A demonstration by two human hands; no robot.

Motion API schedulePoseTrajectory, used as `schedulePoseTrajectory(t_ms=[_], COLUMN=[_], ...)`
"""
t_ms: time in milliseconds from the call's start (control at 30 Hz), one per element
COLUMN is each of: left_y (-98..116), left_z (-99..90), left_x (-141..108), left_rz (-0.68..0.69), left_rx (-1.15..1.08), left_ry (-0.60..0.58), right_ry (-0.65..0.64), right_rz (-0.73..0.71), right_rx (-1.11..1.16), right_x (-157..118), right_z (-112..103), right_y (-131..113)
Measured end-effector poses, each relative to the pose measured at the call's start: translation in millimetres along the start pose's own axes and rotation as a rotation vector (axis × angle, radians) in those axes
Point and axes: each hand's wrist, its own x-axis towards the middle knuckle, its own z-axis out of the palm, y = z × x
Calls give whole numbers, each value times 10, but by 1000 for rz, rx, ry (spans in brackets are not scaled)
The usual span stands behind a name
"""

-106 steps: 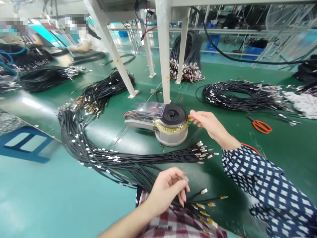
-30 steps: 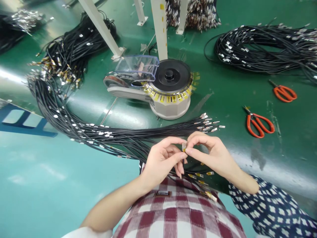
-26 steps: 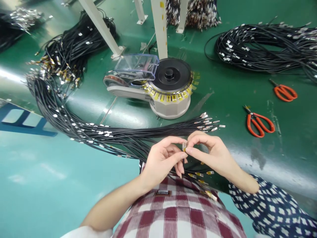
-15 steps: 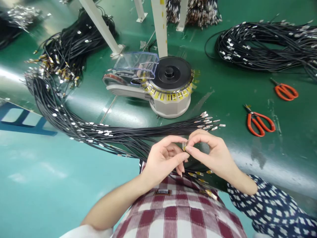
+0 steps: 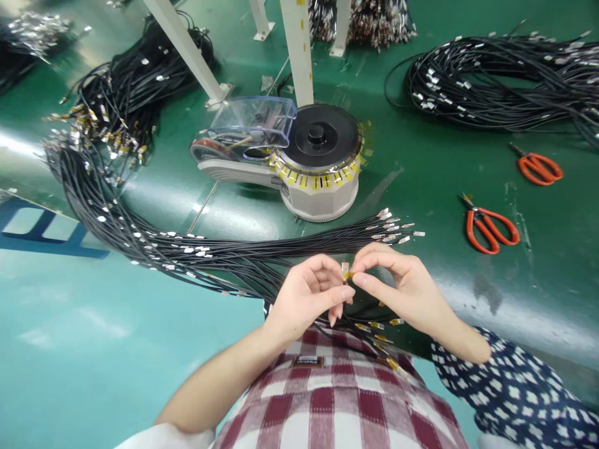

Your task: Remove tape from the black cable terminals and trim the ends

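My left hand point(image 5: 311, 294) is closed on a cable end with a small metal connector point(image 5: 345, 267) standing up between thumb and fingers. Close beside it on the right, my right hand point(image 5: 402, 284) pinches a short strip of yellow tape point(image 5: 351, 275), which reaches to the connector. How far the tape wraps around it is too small to tell. Below my hands, several cable ends with yellow tape point(image 5: 377, 325) lie by the checked apron point(image 5: 327, 399). Just beyond them, a bundle of black cables point(image 5: 281, 248) with bare metal ends stretches across the table edge.
A round tape dispenser point(image 5: 321, 196) with yellow strips around its rim stands ahead. Two orange-handled pliers-like tools, a nearer one point(image 5: 491, 231) and a farther one point(image 5: 539, 168), lie right. Coiled black cables point(image 5: 491, 118) and white posts point(image 5: 299, 56) stand farther back on the green table point(image 5: 435, 168).
The connector now shows more fully above my left fingers. My right fingertips have drawn slightly away from it, and the yellow tape shows between them. The camera view has shifted a little.
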Motion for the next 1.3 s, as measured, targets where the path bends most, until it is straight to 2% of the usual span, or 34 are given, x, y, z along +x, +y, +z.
schedulePoseTrajectory(t_ms=[333, 433, 600, 733, 933, 1000, 1133, 1300], left_y=[-56, -67, -76, -72, -81, -91, -82, -59], left_z=[-12, -22, -48, -41, -47, -60, -77, -106], left_x=[-6, -3, 27, 48, 24, 15, 8, 1], left_rz=[-15, -28, -72, -94, -84, -61, -48, -49], left_rx=[-52, -69, -142, -169, -54, -15, 23, 25], left_ry=[54, 42, -43, -60, 11, 36, 51, -19], right_ry=[16, -2, -59, 32, 167, 130, -16, -142], right_rz=[32, 44, 44, -2, -109, -93, 31, 50], right_rx=[-11, 4, 123, 172, -21, 3, 157, 220], right_x=[59, 82, 123, 117, 32, 42, 145, 253], right_z=[16, 6, 28, 108, 176, 162, 118, 82], right_y=[24, 39, 127, 159, 34, 42, 148, 213])
